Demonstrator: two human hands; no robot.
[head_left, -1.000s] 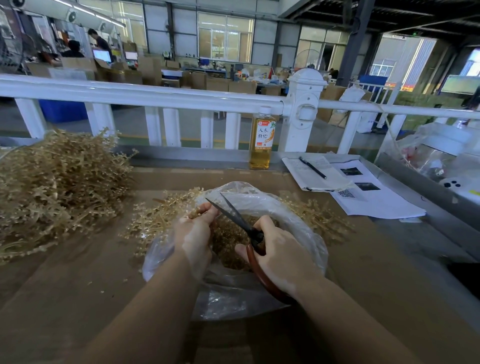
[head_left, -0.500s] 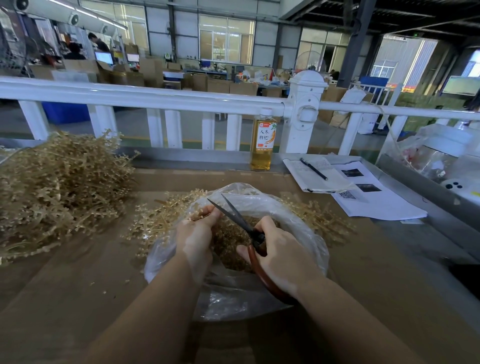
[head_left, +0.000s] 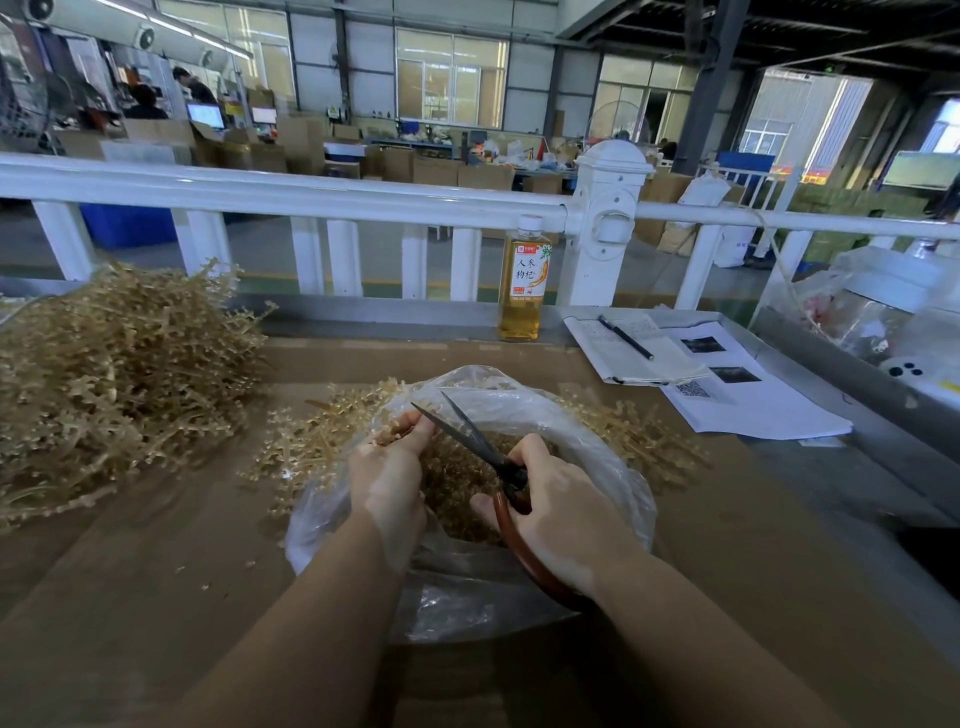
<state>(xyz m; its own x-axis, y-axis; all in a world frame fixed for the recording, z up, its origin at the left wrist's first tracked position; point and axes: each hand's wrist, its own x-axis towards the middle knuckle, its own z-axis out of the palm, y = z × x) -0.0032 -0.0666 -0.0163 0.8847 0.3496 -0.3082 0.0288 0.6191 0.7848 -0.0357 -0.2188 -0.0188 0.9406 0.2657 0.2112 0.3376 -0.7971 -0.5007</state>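
View from a head-worn camera, looking down at two bare forearms over a brown surface (head_left: 727, 545). The left hand (head_left: 389, 478) pinches a small golden sprig (head_left: 387, 435) between thumb and fingertips, holding it above the open mouth of a clear plastic bag (head_left: 587, 431). The right hand (head_left: 561, 514) is wrapped around the reddish-brown handles of a pair of scissors (head_left: 506, 465). Their dark blades are parted in a narrow V and point away and to the left, with the tips just beside the left fingertips and the sprig. The bag lies on the surface directly under both hands and holds a heap of small golden cut pieces. More golden sprigs (head_left: 306, 441) lie loose around the bag, and a large tangled pile (head_left: 114, 374) of them sits well to the left. Along the far edge stand a bottle (head_left: 524, 283) of amber drink, an open notebook (head_left: 628, 353) with a pen (head_left: 626, 338) on it, and printed papers (head_left: 753, 400). A white railing (head_left: 311, 192) runs behind.
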